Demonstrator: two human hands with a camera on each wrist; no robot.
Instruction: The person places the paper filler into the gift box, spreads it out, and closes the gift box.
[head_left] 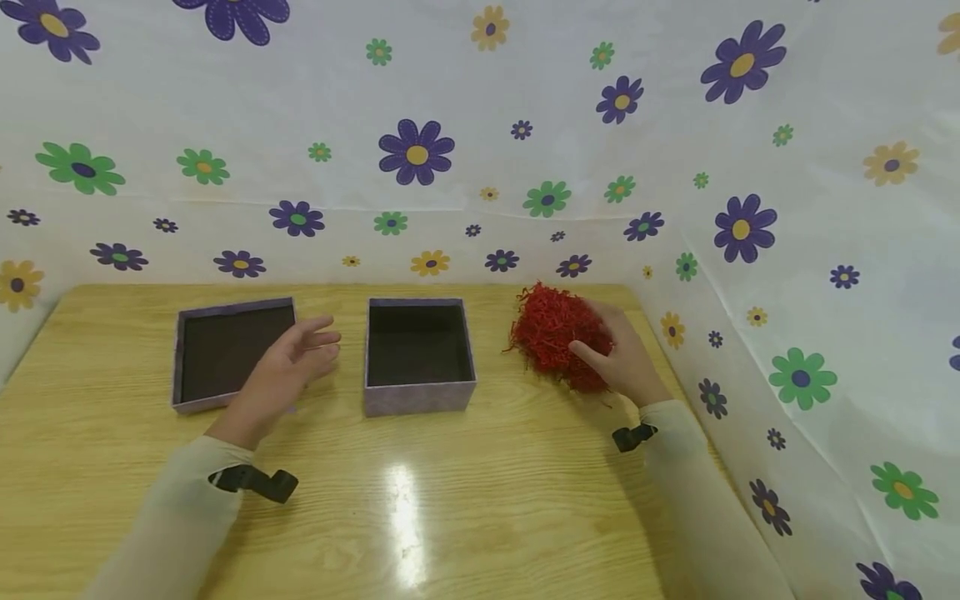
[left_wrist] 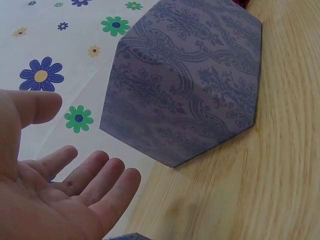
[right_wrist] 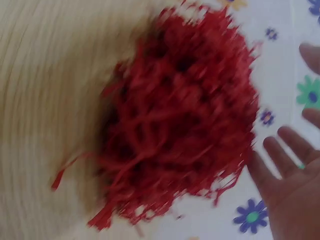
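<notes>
A heap of red shredded paper (head_left: pixel 555 329) lies on the right of the table. My right hand (head_left: pixel 630 358) is at its right side, the thumb overlapping the near edge in the head view. In the right wrist view the fingers of that hand (right_wrist: pixel 295 187) are extended beside the blurred paper (right_wrist: pixel 185 110). A purple-grey patterned box (head_left: pixel 420 400), dark inside and uncovered, stands mid-table. Left of it, a matching shallow lid (head_left: pixel 225 350) lies hollow side up. My left hand (head_left: pixel 288 362) hovers between lid and box, holding nothing, with its fingers relaxed beside the box wall (left_wrist: pixel 185 85).
The wooden table (head_left: pixel 337 517) carries a bright light reflection near its front. White flower-printed cloth (head_left: pixel 450 100) stands behind the table and along its right side. A dark wrist camera (head_left: pixel 258 482) is strapped to the left sleeve, another (head_left: pixel 633 437) to the right.
</notes>
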